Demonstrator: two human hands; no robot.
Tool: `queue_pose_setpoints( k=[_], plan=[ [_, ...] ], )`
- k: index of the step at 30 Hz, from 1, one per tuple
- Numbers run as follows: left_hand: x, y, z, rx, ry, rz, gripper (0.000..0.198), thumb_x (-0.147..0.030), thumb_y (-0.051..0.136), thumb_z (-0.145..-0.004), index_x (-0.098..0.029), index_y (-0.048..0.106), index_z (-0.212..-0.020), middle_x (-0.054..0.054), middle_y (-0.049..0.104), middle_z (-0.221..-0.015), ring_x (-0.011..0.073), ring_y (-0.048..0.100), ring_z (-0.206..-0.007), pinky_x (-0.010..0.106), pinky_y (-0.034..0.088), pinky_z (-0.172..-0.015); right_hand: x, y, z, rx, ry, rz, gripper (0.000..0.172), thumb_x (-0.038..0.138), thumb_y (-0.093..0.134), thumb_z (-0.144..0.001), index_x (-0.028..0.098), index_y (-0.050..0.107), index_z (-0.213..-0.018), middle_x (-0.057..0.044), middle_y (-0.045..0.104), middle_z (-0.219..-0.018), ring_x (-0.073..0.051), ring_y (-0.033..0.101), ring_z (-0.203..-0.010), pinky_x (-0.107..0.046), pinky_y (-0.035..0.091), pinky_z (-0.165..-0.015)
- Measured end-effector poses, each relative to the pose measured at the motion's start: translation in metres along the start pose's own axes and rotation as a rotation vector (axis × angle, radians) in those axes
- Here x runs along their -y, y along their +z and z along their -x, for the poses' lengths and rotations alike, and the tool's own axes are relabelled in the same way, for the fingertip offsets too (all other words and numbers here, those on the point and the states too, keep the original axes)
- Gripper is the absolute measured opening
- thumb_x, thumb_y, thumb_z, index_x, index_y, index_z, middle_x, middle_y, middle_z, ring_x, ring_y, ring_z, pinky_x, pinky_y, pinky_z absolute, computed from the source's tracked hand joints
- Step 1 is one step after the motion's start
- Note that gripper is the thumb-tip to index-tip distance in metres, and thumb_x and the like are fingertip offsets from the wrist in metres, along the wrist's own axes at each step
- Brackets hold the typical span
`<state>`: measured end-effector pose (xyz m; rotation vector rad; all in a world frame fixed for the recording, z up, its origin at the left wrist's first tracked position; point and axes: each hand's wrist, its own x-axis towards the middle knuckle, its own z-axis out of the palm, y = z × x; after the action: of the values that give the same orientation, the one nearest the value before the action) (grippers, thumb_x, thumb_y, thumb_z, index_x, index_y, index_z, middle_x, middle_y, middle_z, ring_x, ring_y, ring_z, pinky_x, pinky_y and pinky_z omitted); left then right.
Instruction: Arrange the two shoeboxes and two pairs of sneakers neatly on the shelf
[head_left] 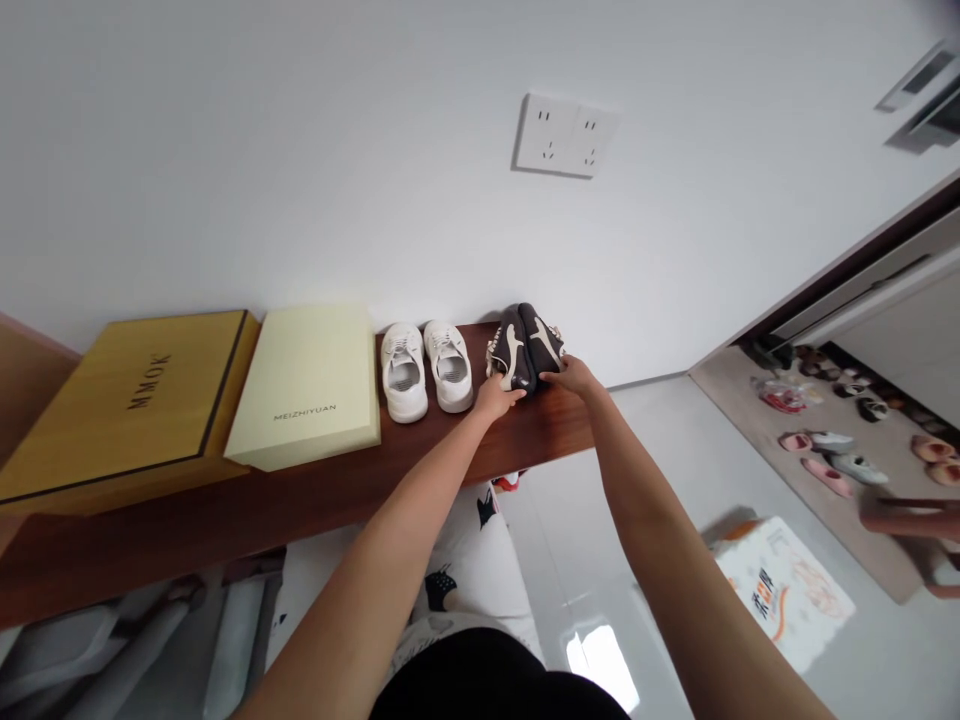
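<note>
On a dark red-brown wooden ledge (555,440) against the wall, a pair of dark brown sneakers with cream trim lies pressed together, laces turned outward. My left hand (495,398) grips the near end of the left brown sneaker (512,340), its thumb along the edge. Closed on the near end of the right brown sneaker (541,335) is my right hand (574,375). To the left, a pair of white sneakers stands upright with toes to the wall: the left white sneaker (403,375) and the right white sneaker (450,368).
Left of the shoes lie a pale yellow box (307,385) and a gold box (142,400). Wall sockets (566,135) sit above the ledge. A white printed package (784,590) rests on the shiny floor. Several shoes stand on a mat (757,400) near the door at right.
</note>
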<state>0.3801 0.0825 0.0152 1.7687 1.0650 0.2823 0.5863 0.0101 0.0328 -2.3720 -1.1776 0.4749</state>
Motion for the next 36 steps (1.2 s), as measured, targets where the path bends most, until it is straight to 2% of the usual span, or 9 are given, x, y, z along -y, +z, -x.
queue_pose_setpoints(
  k=[2, 5, 7, 12, 21, 36],
  plan=[
    [-0.002, -0.004, -0.001, -0.002, 0.051, -0.084, 0.039, -0.035, 0.071, -0.088, -0.015, 0.061, -0.12, 0.01, 0.074, -0.101, 0.0219, 0.072, -0.093, 0.029, 0.051, -0.085, 0.002, 0.001, -0.001, -0.066, -0.055, 0.031, 0.043, 0.046, 0.082, -0.071, 0.017, 0.065, -0.098, -0.003, 0.07, -0.087, -0.021, 0.065, -0.082, -0.03, 0.051, -0.072],
    [-0.013, -0.011, 0.0, -0.042, 0.199, -0.385, 0.034, -0.039, 0.073, -0.086, -0.019, 0.064, -0.112, 0.011, 0.073, -0.108, 0.0267, 0.069, -0.107, 0.033, 0.05, -0.091, 0.008, -0.002, -0.001, -0.103, -0.135, 0.168, 0.053, 0.044, 0.084, -0.07, 0.02, 0.064, -0.112, -0.006, 0.07, -0.097, -0.024, 0.066, -0.092, -0.032, 0.051, -0.079],
    [-0.023, -0.015, 0.002, -0.024, 0.259, -0.563, 0.034, -0.041, 0.07, -0.088, -0.02, 0.064, -0.114, 0.013, 0.072, -0.113, 0.029, 0.066, -0.113, 0.036, 0.049, -0.093, 0.012, -0.004, 0.0, -0.087, -0.166, 0.295, 0.056, 0.044, 0.085, -0.071, 0.021, 0.063, -0.118, -0.008, 0.069, -0.102, -0.026, 0.066, -0.098, -0.032, 0.051, -0.081],
    [-0.048, -0.017, 0.004, 0.054, 0.251, -0.798, 0.032, -0.032, 0.06, -0.094, -0.02, 0.061, -0.124, 0.015, 0.071, -0.113, 0.0285, 0.067, -0.112, 0.037, 0.05, -0.092, 0.024, -0.001, 0.01, -0.036, -0.192, 0.481, 0.052, 0.043, 0.082, -0.075, 0.024, 0.061, -0.119, -0.012, 0.066, -0.112, -0.027, 0.063, -0.104, -0.033, 0.05, -0.083],
    [-0.058, -0.011, 0.0, 0.058, 0.185, -0.843, 0.033, -0.015, 0.06, -0.09, -0.01, 0.066, -0.122, 0.022, 0.071, -0.11, 0.0332, 0.065, -0.115, 0.041, 0.052, -0.094, 0.041, 0.005, 0.014, 0.046, -0.226, 0.572, 0.042, 0.037, 0.08, -0.08, 0.023, 0.059, -0.113, -0.013, 0.066, -0.115, -0.029, 0.06, -0.114, -0.037, 0.05, -0.087],
    [-0.058, -0.003, -0.015, 0.023, 0.166, -0.8, 0.036, -0.007, 0.055, -0.09, -0.009, 0.067, -0.124, 0.024, 0.069, -0.115, 0.0329, 0.066, -0.115, 0.042, 0.053, -0.095, 0.043, 0.014, 0.006, 0.019, -0.26, 0.556, 0.037, 0.031, 0.079, -0.079, 0.025, 0.059, -0.11, -0.01, 0.068, -0.115, -0.028, 0.057, -0.114, -0.036, 0.049, -0.086]
  ],
)
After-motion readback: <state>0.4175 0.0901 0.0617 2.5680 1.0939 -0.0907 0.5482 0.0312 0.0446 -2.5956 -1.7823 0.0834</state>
